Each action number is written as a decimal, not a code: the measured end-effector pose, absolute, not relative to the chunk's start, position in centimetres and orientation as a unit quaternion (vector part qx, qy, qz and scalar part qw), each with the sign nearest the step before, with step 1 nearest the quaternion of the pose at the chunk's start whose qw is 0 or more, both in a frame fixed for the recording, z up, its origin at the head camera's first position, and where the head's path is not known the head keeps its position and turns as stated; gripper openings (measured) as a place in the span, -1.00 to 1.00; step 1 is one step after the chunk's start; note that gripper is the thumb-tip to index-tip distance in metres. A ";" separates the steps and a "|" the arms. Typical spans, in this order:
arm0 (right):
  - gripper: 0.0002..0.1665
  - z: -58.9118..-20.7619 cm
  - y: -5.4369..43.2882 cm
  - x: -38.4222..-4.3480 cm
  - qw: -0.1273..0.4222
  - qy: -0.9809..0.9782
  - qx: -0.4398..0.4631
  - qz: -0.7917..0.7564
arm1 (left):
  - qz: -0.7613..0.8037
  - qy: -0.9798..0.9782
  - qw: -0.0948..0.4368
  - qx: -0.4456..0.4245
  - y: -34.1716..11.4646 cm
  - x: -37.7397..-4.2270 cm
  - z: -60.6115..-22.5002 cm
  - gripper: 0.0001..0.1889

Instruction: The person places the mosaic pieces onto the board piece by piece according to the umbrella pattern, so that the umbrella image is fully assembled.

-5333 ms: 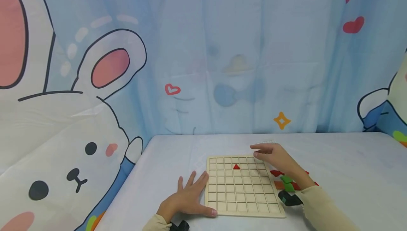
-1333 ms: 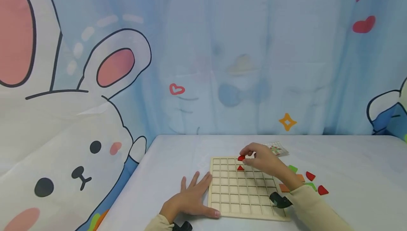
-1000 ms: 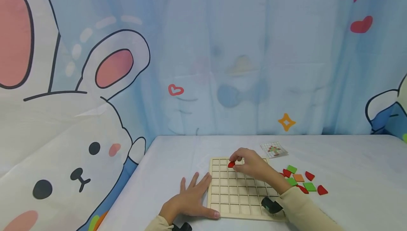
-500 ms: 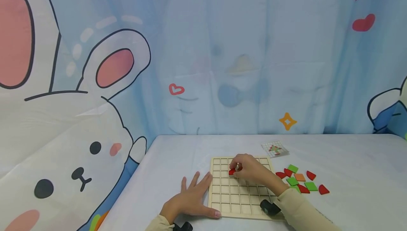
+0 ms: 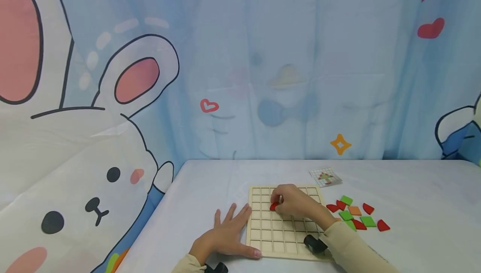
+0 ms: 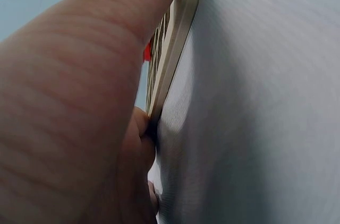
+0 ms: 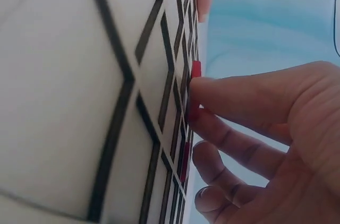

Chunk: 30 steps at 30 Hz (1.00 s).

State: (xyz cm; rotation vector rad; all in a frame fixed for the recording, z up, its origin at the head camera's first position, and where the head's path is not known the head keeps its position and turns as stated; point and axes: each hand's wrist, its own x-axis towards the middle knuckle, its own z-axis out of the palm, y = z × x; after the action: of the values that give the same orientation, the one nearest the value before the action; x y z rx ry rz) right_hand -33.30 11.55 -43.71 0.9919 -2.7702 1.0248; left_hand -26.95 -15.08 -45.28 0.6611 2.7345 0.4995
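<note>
My right hand point(image 5: 294, 202) pinches a small red piece with a curved edge point(image 5: 274, 207) between thumb and fingers. It is low over the upper left part of a wooden grid board point(image 5: 264, 239). In the right wrist view the red piece point(image 7: 197, 68) is right at the grid's surface, and another red piece point(image 7: 185, 163) sits in a cell nearer the other fingers. My left hand point(image 5: 227, 235) lies with spread fingers along the board's left side, fingertips at its edge and thumb at its near corner. The left wrist view shows the thumb along the board's edge point(image 6: 178, 49).
Right of the board lie several loose flat pieces, among them a green one point(image 5: 368, 221), an orange one point(image 5: 354, 210) and a red one point(image 5: 383, 225). A small pattern card point(image 5: 325, 177) lies beyond the board's far right corner. A printed curtain point(image 5: 240, 56) hangs behind the table.
My right hand came from the board's far right side with the red piece, moving left and then nearer over the grid. It now covers the red triangle's cell. My left hand stays put.
</note>
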 end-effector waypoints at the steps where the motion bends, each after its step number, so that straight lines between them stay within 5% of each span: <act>1: -0.79 -43.7 11.5 -33.3 0.014 -0.889 0.320 0.326 | 0.171 0.948 0.142 0.229 -15.0 -26.9 -45.3 0.27; 30: -0.84 -43.7 12.0 -33.5 0.020 -0.896 0.337 0.288 | 0.171 0.949 0.139 0.227 -15.0 -26.9 -45.1 0.28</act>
State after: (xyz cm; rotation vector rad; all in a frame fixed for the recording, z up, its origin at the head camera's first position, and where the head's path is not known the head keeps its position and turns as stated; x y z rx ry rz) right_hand -33.51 12.02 -43.68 1.0449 -2.7811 0.8922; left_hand -26.86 -14.99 -45.11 0.6556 2.7419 0.4934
